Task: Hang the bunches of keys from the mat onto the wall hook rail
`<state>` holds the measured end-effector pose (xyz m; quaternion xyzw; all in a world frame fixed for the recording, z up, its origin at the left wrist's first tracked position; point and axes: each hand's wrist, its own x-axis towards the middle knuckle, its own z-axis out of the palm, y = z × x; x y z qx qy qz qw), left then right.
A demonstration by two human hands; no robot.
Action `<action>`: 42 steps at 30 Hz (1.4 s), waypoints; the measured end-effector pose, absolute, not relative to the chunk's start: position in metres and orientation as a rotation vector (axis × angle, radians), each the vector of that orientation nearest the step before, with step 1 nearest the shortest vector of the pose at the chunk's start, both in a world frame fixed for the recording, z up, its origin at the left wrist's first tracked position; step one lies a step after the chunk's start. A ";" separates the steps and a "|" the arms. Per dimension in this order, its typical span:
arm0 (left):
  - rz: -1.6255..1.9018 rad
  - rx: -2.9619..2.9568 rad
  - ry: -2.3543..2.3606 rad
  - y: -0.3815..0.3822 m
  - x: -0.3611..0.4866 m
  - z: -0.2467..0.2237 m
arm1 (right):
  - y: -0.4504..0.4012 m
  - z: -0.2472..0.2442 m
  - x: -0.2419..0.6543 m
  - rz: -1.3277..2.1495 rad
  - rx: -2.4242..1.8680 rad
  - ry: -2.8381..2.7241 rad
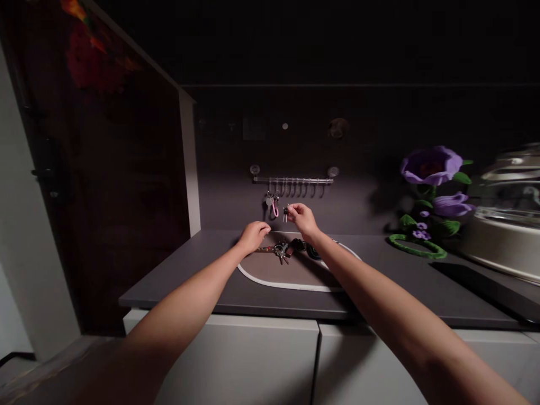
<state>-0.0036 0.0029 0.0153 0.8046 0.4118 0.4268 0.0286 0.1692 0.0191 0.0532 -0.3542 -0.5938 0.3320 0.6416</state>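
My right hand pinches a small set of keys with black heads, held in the air just below the clear hook rail. A bunch of keys with a pink loop hangs from a hook towards the rail's left end. My left hand is over the left part of the brown mat, fingers curled together, with nothing visible in them. Below and right of it, a larger key bunch with a patterned strap lies on the mat. Dark items beside it are partly covered by my right arm.
The mat has a white rim and rests on a dark counter above white cabinets. To the right stand purple crafted flowers and a large pale appliance with a clear top. A dark door is at left.
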 end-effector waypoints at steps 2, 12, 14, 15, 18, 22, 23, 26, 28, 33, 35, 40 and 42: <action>1.317 2.495 1.271 0.003 -0.003 0.015 | 0.026 0.064 0.168 0.754 -0.817 -1.308; 1.248 2.524 1.332 0.002 -0.004 0.016 | 0.056 0.105 0.147 0.731 -0.919 -1.098; 1.243 2.536 1.321 0.003 -0.004 0.016 | 0.060 0.107 0.144 0.746 -0.934 -1.061; 1.239 2.538 1.317 0.003 -0.004 0.016 | 0.062 0.108 0.142 0.760 -0.937 -1.044; 1.221 2.527 1.323 0.003 -0.004 0.016 | 0.066 0.109 0.139 0.803 -0.946 -0.992; 1.211 2.532 1.328 0.004 -0.003 0.016 | 0.071 0.111 0.136 0.857 -0.968 -0.928; 1.208 2.534 1.326 0.004 -0.003 0.017 | 0.072 0.111 0.136 0.859 -0.971 -0.922; 1.205 2.529 1.313 0.002 -0.002 0.017 | 0.075 0.108 0.136 0.844 -0.977 -0.919; 1.206 2.517 1.311 0.001 -0.002 0.018 | 0.075 0.105 0.137 0.845 -0.971 -0.924; 1.195 2.511 1.307 0.001 -0.003 0.018 | 0.074 0.097 0.142 0.848 -0.982 -0.974; 1.197 2.520 1.294 0.002 -0.003 0.017 | 0.073 0.094 0.144 0.830 -1.004 -1.000; 1.194 2.533 1.275 0.006 -0.005 0.015 | 0.071 0.091 0.148 0.783 -0.998 -1.106; 1.193 2.523 1.257 0.007 -0.006 0.014 | 0.070 0.090 0.150 0.770 -0.991 -1.146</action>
